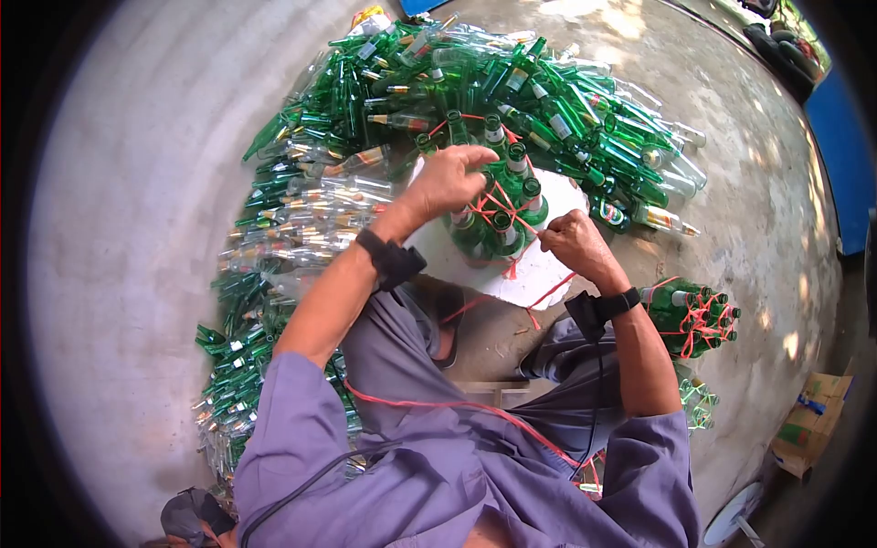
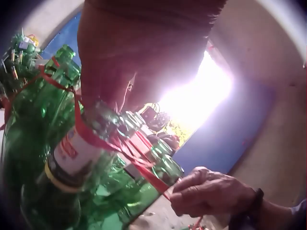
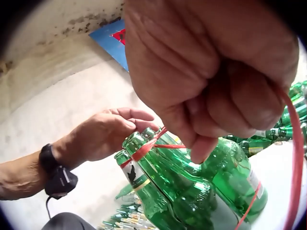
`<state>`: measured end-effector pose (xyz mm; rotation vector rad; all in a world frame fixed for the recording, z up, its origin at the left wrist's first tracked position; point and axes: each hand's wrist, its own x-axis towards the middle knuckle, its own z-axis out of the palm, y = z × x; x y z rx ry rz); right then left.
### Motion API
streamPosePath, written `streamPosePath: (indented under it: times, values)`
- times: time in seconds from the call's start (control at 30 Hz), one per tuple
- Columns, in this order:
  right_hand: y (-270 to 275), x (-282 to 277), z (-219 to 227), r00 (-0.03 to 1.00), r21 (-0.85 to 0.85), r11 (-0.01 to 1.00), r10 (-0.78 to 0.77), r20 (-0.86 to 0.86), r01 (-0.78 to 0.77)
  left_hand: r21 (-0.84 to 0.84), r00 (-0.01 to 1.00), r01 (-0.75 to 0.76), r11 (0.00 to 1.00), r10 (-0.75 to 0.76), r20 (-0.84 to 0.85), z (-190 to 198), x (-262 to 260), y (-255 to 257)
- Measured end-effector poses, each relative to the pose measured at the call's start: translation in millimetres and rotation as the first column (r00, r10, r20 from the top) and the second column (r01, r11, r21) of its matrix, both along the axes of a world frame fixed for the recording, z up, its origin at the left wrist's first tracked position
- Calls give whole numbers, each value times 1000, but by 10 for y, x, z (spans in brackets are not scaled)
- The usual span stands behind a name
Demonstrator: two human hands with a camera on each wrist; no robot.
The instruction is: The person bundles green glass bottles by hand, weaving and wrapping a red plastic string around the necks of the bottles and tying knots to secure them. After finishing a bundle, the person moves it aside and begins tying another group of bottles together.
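Gripped red cord [image 2: 151, 177] in a tightly curled right hand [image 1: 577, 242], just beside the near right side of a bundle of upright green bottles [image 1: 503, 233]. Held the left hand [image 1: 448, 183] over the opposite, left side, with fingers loosely bent and with no cord visible in their grasp; showed too little of those fingertips to judge any touch on the glass. Stood on a white board [image 1: 438, 260], directly ahead of the person [image 1: 448, 457] and between the two hands, with long axes rising upright from the board. Placed the left hand nearer, close over the necks [image 3: 133, 140], and the right hand farther out, to the right and toward the person. Ran in a straight slant from the crossed strands among the necks to the right fist, across rather than along the bottles' upright axes. Seemed, in judgement, to hinge on that slant: best pulled outward from the right, best steadied from the left, with some risk of tipping. Showed also a second tied bundle [image 1: 681, 315] well to the right, and loose bottles [image 1: 594, 119] heaped beyond the board.
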<state>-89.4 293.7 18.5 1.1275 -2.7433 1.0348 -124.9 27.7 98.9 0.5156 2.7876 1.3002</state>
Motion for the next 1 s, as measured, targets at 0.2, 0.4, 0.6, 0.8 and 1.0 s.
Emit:
streamPosePath:
  times: [0.2,0.4,0.6,0.8,1.0]
  values:
    - [-17,92,205,989,-34,996,-79,123,84,-395,911,-30,918,-137,-389,-202,504,317]
    - [29,184,259,916,-175,945,-204,344,277,-515,882,-192,835,-83,-463,-309,596,441]
    - [153,225,219,902,-119,937,-272,335,327,-515,886,-236,824,-34,-462,-352,592,488]
    - [211,223,168,925,-115,944,-270,265,309,-519,888,-238,821,-33,-458,-360,611,509]
    - [237,235,284,917,-94,939,-296,268,331,-537,886,-268,800,-14,-464,-386,606,518]
